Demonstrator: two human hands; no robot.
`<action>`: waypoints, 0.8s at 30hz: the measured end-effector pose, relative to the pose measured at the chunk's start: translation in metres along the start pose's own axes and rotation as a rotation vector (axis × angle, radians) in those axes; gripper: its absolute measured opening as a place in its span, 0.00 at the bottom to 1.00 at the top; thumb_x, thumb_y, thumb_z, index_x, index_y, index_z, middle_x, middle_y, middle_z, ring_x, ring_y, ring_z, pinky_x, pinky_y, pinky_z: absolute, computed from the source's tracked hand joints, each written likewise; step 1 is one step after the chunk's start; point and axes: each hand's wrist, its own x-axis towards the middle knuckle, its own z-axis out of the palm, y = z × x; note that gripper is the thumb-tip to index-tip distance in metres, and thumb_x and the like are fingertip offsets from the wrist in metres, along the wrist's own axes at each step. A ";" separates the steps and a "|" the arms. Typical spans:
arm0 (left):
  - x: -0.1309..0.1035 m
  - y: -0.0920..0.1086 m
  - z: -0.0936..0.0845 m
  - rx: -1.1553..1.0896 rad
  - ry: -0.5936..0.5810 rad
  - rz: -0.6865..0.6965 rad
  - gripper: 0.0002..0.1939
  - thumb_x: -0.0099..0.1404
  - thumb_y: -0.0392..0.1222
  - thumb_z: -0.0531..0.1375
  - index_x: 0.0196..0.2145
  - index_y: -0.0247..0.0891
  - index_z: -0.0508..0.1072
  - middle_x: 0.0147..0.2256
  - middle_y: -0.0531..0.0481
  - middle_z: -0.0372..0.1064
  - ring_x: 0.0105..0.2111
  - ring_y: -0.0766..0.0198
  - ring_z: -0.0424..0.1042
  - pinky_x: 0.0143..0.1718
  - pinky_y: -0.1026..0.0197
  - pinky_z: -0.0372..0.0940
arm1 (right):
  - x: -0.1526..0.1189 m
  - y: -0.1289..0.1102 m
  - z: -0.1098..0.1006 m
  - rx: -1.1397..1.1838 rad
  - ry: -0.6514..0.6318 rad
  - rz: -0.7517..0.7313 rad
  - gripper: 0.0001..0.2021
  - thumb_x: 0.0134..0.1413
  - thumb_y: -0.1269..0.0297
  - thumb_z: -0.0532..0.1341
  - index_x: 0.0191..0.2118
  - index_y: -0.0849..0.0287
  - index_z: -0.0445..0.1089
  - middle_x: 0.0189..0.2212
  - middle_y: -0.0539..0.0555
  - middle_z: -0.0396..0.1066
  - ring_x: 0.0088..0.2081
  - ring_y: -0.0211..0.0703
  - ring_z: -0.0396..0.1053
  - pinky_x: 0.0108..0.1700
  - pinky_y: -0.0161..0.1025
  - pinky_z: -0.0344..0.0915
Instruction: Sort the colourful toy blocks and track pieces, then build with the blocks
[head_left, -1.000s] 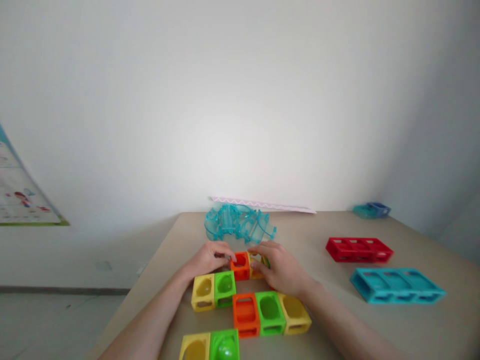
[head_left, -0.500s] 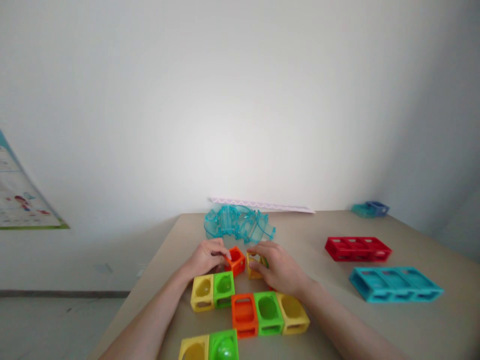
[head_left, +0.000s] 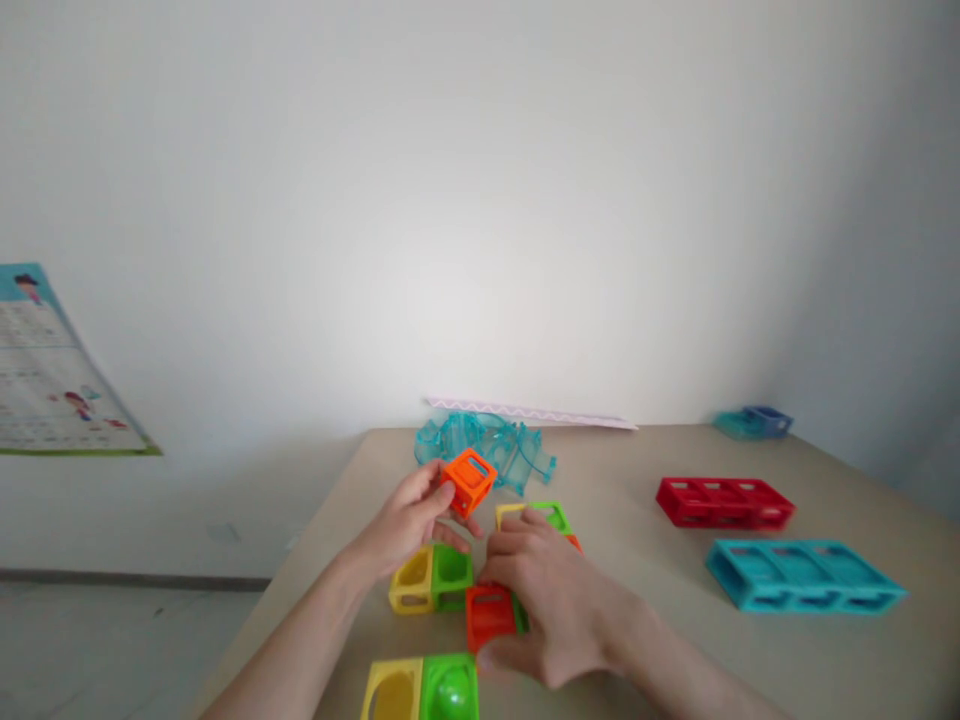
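My left hand pinches an orange cube block with square windows, lifted above the table. My right hand reaches over the row of joined blocks, fingers at the far side and thumb at the near side of its red-orange block. The green block beside that one is mostly covered by this hand, and the yellow end is hidden. Beyond the fingers sits a cluster of blocks in yellow, green and orange. Below my left hand lies a yellow-and-green pair. Nearest me is another yellow-and-green pair.
Clear blue track pieces lie heaped at the back, before a patterned strip by the wall. On the right are a red three-cell frame and a turquoise one. A dark blue piece stands at the far right corner.
My left hand has raised the orange cube and turned it. My right hand has let go of the yellow block at the back and come nearer, over the three-block row.
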 end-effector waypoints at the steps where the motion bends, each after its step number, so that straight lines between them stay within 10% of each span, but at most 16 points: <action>1: -0.003 -0.001 0.005 -0.002 -0.025 -0.011 0.15 0.63 0.49 0.60 0.41 0.37 0.64 0.37 0.46 0.70 0.30 0.60 0.75 0.26 0.60 0.71 | 0.000 -0.003 0.003 -0.005 -0.023 0.003 0.15 0.40 0.52 0.69 0.30 0.58 0.73 0.32 0.55 0.72 0.37 0.50 0.67 0.43 0.45 0.55; 24: -0.007 -0.019 0.020 0.062 0.026 -0.030 0.19 0.61 0.55 0.60 0.38 0.38 0.61 0.31 0.52 0.69 0.28 0.62 0.73 0.34 0.57 0.69 | 0.001 0.008 0.028 0.218 0.044 -0.013 0.20 0.46 0.49 0.67 0.39 0.61 0.72 0.35 0.56 0.71 0.38 0.49 0.65 0.41 0.42 0.62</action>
